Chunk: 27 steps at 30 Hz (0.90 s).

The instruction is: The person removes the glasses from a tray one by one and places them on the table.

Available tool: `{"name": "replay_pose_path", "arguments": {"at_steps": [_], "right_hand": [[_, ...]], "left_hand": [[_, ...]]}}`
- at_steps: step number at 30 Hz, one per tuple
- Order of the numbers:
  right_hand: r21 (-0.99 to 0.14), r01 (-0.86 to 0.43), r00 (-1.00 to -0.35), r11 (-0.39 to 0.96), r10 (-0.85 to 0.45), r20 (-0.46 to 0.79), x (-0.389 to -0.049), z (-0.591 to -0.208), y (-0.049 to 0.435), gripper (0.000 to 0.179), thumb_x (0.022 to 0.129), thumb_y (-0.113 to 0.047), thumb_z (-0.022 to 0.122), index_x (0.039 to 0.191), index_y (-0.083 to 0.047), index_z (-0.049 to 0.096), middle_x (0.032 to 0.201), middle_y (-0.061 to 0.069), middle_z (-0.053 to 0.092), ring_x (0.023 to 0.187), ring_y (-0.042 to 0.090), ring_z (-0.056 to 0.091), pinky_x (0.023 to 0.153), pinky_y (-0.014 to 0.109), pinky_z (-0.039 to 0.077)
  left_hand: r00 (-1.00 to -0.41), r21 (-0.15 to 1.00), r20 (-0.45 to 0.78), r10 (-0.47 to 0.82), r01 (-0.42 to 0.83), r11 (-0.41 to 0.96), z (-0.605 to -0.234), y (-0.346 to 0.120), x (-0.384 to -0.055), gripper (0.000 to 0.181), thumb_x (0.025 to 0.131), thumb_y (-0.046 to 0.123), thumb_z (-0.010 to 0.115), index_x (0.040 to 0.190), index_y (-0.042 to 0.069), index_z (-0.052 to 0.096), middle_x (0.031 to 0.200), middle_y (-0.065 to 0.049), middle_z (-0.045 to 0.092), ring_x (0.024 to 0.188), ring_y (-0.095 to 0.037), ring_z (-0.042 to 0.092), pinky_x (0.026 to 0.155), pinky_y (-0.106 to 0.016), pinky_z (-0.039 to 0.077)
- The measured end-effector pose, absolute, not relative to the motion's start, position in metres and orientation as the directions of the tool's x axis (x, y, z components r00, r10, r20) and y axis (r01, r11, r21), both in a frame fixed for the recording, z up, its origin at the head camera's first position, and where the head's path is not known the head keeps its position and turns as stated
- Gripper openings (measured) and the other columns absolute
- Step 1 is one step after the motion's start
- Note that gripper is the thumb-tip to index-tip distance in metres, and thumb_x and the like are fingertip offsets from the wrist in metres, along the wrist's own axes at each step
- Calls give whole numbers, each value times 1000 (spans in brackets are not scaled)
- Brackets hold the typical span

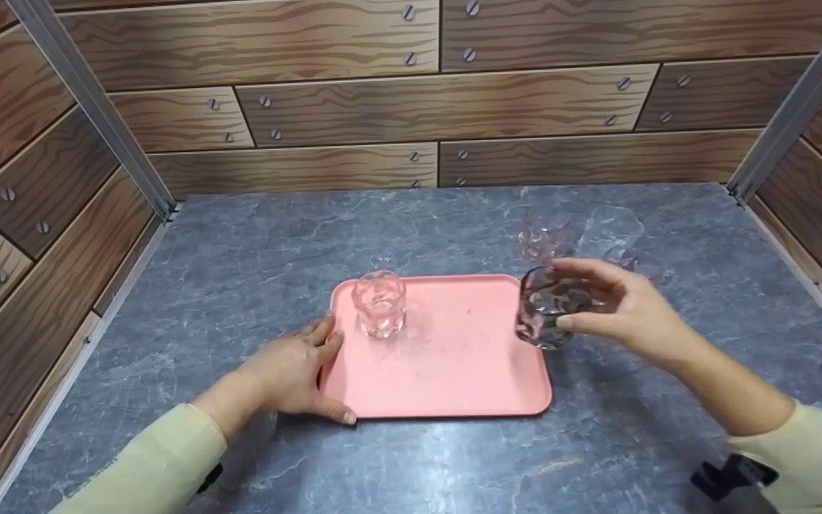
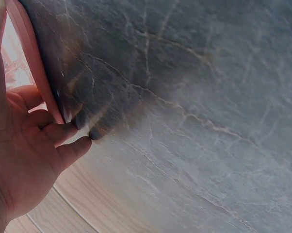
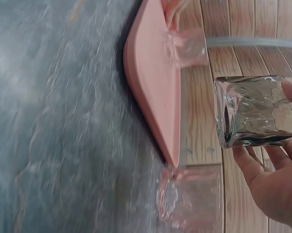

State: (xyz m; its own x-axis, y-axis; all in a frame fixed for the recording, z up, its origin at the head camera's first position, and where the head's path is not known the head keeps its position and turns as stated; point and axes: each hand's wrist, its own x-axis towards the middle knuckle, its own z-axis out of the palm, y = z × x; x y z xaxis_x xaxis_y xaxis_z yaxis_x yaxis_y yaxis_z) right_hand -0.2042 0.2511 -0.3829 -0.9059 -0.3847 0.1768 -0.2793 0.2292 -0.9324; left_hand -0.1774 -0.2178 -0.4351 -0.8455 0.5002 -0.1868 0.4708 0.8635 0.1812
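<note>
My right hand grips a smoky grey glass tumbler between thumb and fingers. The tumbler is upright over the right edge of a pink tray; the right wrist view shows this grey tumbler clear of the table. On the tray's back left part stands a clear tumbler. My left hand rests against the left side of the tray, fingers spread along the rim, thumb at the near left corner. In the left wrist view, the left hand touches the tray's rim.
Behind the right hand, a pinkish tumbler and a clear glass stand on the grey marbled table. Another pinkish glass there is partly hidden by the hand. Wood-patterned walls enclose the table at the back and sides.
</note>
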Motion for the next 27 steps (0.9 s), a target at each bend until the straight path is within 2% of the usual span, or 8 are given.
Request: {"name": "replay_pose_path", "arguments": {"at_steps": [7,12,18,27], "right_hand": [[-927,-301,-905,224,-375,203,-207,-390,272,69,86,8,83,149,2,56,139,13,66,122,21,68,94,29,60],[-925,-296,-906,239,-378,192,-209,-400,285,70,85,9,83,149,4,54,137,17,67,121,22,69,94,30,60],[-924,-279,-908,261,-384,166,-211,-412,294,71,85,7,84,150,3,55,141,16,64,125,17,66,99,26,57],[-927,-252,-912,277,-388,132,-213,-425,299,71,84,5,86,149,2,56,143,12,64,126,14,65,96,27,59]], "left_hand": [[-847,180,-188,497,467,866,-436,-217,-178,137,69,93,71,161,-3,39,168,-33,25,152,-51,33,118,-62,40],[-848,181,-193,494,464,867,-435,-217,-178,137,69,92,71,162,-3,39,168,-33,24,152,-51,32,119,-61,39],[-848,187,-194,493,461,868,-435,-217,-177,137,69,92,72,161,-3,39,168,-33,24,152,-51,32,119,-61,39],[-846,183,-192,498,467,865,-437,-218,-178,137,69,92,71,161,-4,38,168,-33,24,152,-51,32,119,-60,40]]}}
